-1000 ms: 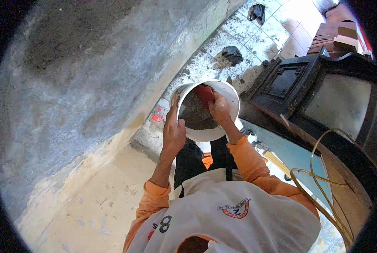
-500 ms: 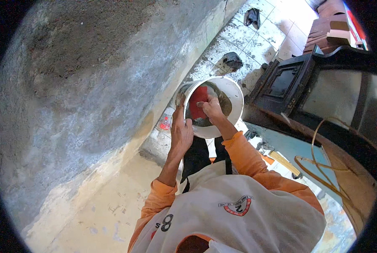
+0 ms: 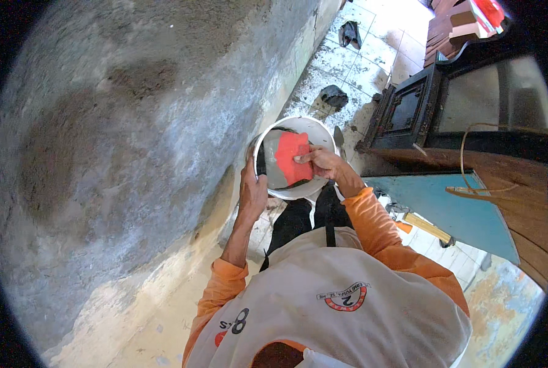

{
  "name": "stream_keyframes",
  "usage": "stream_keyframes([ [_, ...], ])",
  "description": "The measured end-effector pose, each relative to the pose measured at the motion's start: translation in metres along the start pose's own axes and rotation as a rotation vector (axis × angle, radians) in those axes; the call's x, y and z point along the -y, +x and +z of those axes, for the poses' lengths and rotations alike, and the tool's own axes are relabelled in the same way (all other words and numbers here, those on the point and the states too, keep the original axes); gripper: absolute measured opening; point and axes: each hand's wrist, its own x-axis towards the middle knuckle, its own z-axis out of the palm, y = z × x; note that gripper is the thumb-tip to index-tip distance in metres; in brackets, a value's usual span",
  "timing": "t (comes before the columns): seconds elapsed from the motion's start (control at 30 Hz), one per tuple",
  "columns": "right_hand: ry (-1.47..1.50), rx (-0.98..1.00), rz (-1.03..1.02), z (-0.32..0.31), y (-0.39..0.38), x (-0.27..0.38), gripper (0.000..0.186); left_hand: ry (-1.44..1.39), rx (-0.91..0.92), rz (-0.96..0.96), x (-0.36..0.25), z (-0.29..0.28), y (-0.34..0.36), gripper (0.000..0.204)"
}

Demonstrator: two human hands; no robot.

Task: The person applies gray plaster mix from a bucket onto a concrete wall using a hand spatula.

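A white bucket (image 3: 325, 136) stands or hangs between my hands, tilted so that its inside shows. Wet grey material (image 3: 275, 175) coats or fills its lower part. My left hand (image 3: 254, 191) is closed on the bucket's left rim, thumb at the edge and fingers mostly hidden outside. Inside the mouth, my right hand (image 3: 324, 162) pinches a flat red piece (image 3: 289, 158) with an uneven edge, thumb lying on top. Its exact kind cannot be made out. Whether the bucket rests on the floor is hidden.
A grey plastered wall (image 3: 133, 135) rises close on the left, with darker damp patches. Black bags (image 3: 334, 97) lie on the spattered tiled floor (image 3: 360, 67). Dark wooden furniture (image 3: 433, 101) stands at right, near a blue panel (image 3: 452, 199) and a loose cable (image 3: 464, 162).
The red piece shows more fully and brighter, higher in the bucket. My right hand has moved rightward within the mouth. The whole view has shifted a little.
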Motion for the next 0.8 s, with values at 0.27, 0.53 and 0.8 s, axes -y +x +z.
stream_keyframes([
  [0.27, -0.085, -0.014, -0.017, 0.048, -0.035, 0.003, 0.031, -0.054, -0.042, 0.009, 0.015, -0.035, -0.022, 0.068],
  [0.53, -0.228, -0.009, -0.079, 0.080, -0.056, 0.033, 0.047, -0.290, -0.089, -0.246, 0.041, -0.035, -0.036, 0.068],
  [0.8, -0.123, 0.177, -0.439, 0.155, -0.046, 0.149, 0.041, -0.313, -0.160, -0.099, 0.048, -0.028, -0.031, 0.066],
])
